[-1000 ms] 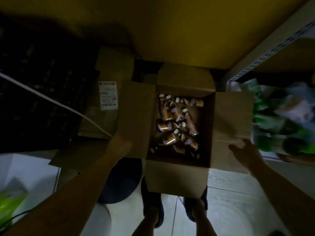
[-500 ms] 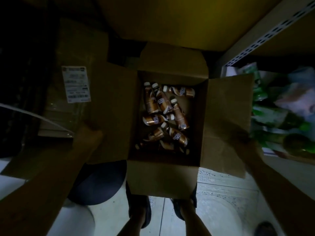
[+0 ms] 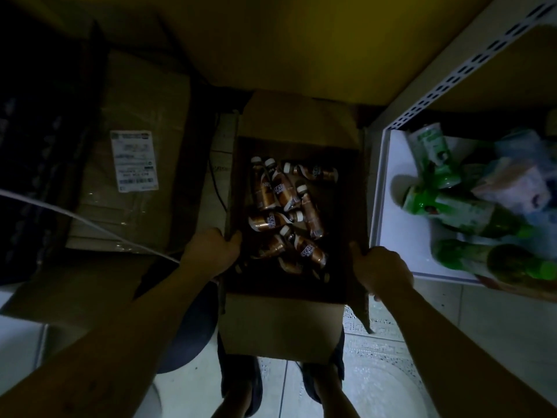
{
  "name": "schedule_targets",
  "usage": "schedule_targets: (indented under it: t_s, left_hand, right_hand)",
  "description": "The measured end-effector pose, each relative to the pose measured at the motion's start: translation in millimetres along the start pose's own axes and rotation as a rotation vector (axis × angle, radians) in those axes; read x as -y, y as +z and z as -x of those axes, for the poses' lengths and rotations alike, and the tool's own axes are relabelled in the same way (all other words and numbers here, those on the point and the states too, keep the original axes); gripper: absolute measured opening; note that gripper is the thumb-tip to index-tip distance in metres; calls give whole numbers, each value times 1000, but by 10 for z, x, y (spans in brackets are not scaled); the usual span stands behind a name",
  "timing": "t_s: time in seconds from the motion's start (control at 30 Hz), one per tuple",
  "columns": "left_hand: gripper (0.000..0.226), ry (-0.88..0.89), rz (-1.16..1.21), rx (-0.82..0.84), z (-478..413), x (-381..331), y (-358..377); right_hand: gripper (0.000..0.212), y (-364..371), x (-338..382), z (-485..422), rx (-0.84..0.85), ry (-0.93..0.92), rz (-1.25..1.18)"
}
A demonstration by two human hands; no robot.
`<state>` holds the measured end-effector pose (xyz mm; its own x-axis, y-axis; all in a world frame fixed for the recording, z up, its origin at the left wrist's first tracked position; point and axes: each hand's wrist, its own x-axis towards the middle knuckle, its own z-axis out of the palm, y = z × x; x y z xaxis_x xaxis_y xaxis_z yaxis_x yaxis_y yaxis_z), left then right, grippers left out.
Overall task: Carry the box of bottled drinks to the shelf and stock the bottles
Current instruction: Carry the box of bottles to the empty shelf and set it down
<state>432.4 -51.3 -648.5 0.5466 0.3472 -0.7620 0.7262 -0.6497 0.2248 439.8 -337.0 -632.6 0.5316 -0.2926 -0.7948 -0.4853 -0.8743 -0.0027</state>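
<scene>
- Head view, nearest the camera: two bare forearms are seen reaching down over the person's dark shoes (image 3: 241, 387) and the pale tiled floor (image 3: 422, 342).
- Left hand (image 3: 211, 251) is closed over the left side wall of the open brown cardboard box (image 3: 280, 327), thumb hooked inside the rim; its grip is pressed together on the cardboard.
- Right hand (image 3: 381, 268) is likewise clamped on the right side wall, thumb inside and fingers outside, so the box is held at both sides.
- Whether the box is already lifted or rests on the floor cannot be told; it sits just ahead of the feet.
- Inside, a loose heap of small brown plastic coffee-drink bottles with white caps (image 3: 286, 206) is seen lying on their sides; none has been taken out, as far as can be judged.
- To the right, the white metal shelf with a perforated upright (image 3: 379, 188) is close beside the box, already carrying green bottles and packets (image 3: 452, 206).
- Farther left, flattened brown cartons with a white shipping label (image 3: 134, 161) are stacked.
- Judged overall: carrying is barely begun or nearly ended; stocking is wholly left to do.
</scene>
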Motion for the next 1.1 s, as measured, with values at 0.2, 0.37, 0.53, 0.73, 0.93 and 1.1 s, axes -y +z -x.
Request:
schedule_targets:
  t_s: [0.2, 0.37, 0.53, 0.73, 0.93, 1.1]
  left_hand:
    - [54, 21, -226, 8, -20, 9, -97]
    - [48, 83, -270, -30, -26, 22, -187]
    - [48, 141, -235, -59, 72, 67, -262]
    - [44, 147, -196, -66, 542, -74, -665]
    - [36, 140, -269, -57, 1445, -261, -1332]
    - [28, 172, -352, -39, 2345, -397, -1941]
  right_hand:
    - [43, -77, 15, -37, 2, -47, 77]
    - [39, -84, 18, -47, 7, -79, 67]
    - [40, -107, -59, 33, -99, -107, 55]
    - [33, -460, -45, 546, -148, -99, 23]
    - [38, -945, -41, 1529, -181, -78, -12]
    - [36, -1344, -54, 2503, -240, -51, -21]
